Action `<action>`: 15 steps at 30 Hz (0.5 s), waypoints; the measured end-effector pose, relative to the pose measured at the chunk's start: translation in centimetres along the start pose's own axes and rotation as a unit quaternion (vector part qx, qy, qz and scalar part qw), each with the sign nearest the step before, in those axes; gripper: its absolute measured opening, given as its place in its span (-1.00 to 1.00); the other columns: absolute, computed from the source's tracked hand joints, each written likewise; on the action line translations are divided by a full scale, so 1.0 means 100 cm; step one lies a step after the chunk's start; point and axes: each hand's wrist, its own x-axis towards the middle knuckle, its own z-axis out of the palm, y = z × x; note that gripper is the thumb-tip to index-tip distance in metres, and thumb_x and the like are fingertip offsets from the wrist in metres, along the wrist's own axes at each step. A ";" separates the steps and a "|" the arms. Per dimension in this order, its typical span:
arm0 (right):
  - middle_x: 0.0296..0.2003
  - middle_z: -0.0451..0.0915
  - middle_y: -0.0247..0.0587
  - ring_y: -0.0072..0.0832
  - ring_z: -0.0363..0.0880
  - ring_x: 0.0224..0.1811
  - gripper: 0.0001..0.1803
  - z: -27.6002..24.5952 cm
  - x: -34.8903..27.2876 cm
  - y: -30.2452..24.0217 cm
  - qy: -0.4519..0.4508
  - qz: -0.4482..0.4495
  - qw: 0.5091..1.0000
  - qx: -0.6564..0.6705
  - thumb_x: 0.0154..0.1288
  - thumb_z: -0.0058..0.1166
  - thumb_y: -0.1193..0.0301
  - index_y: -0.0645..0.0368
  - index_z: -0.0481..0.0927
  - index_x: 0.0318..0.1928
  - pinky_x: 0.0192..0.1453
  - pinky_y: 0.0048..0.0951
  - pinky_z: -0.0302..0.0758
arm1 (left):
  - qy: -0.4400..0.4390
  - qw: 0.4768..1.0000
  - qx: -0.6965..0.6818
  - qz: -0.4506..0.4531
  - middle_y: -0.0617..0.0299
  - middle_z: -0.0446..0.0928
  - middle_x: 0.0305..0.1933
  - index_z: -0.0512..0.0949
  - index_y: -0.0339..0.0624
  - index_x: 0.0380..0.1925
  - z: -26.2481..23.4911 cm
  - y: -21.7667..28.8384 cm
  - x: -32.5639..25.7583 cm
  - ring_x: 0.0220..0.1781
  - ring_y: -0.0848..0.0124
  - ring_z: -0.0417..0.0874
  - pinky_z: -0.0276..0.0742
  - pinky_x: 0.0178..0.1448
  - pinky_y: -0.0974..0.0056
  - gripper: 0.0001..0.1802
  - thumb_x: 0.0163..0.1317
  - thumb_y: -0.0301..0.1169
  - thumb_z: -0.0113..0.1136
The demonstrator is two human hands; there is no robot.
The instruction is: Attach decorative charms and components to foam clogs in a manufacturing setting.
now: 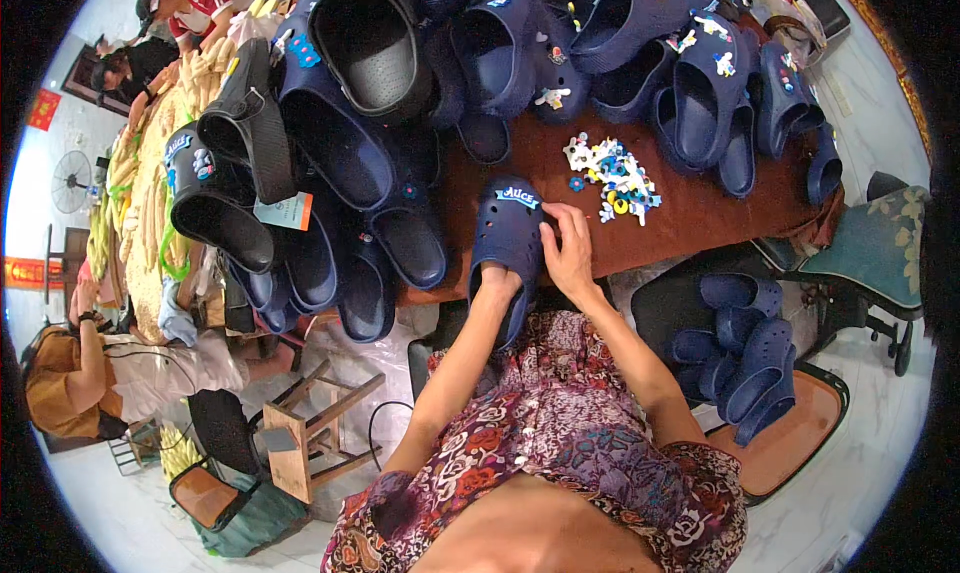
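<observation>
A brown table (700, 216) bears clogs (490, 53) and 1 charm pile (622, 175).

Clogs (410, 243) blocking left, room right of charms (622, 178)

This looks like a small workshop for finishing footwear by hand, set up in a tiled room. A heap of navy and black clogs (530, 58) crowds the top of the frame on a brown-covered table (725, 213), with a loose pile of colourful charms (615, 178) right of centre. More clogs (765, 373) sit on a chair at right. A second work surface at left is buried under pale yellow pieces (150, 203), with people (195, 18) beside it at upper left. A fan (72, 178) and red wall hangings (43, 109) show at far left.
</observation>
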 end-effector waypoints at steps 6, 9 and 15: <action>0.03 0.46 -0.05 -0.06 0.40 0.10 -0.62 -0.053 -0.010 0.032 0.025 -0.005 0.975 -0.219 0.28 0.06 0.46 0.16 0.46 0.12 0.11 -0.09 0.36 | 0.025 0.999 -0.008 -0.024 0.18 0.47 0.31 0.43 -0.08 0.26 0.010 0.002 -0.003 0.30 0.23 0.50 0.37 0.44 0.06 -0.50 0.49 -0.05 -0.13; 0.03 0.43 -0.01 -0.05 0.39 0.10 -0.56 -0.065 -0.013 0.048 0.024 0.013 0.967 -0.254 0.26 0.09 0.46 0.22 0.43 0.16 0.09 -0.09 0.37 | 0.037 0.999 0.028 -0.019 0.21 0.32 0.44 0.32 -0.04 0.37 0.014 0.001 -0.003 0.44 0.20 0.34 0.17 0.55 0.03 -0.46 0.51 -0.07 -0.27; -0.01 0.46 -0.03 -0.06 0.39 0.05 -0.53 -0.052 -0.009 0.048 -0.019 -0.013 0.965 -0.260 0.24 0.10 0.49 0.22 0.43 0.18 0.06 -0.09 0.38 | 0.077 0.997 0.015 -0.020 0.21 0.28 0.47 0.30 -0.02 0.38 0.025 0.002 -0.007 0.47 0.20 0.30 0.13 0.56 0.02 -0.46 0.53 -0.08 -0.33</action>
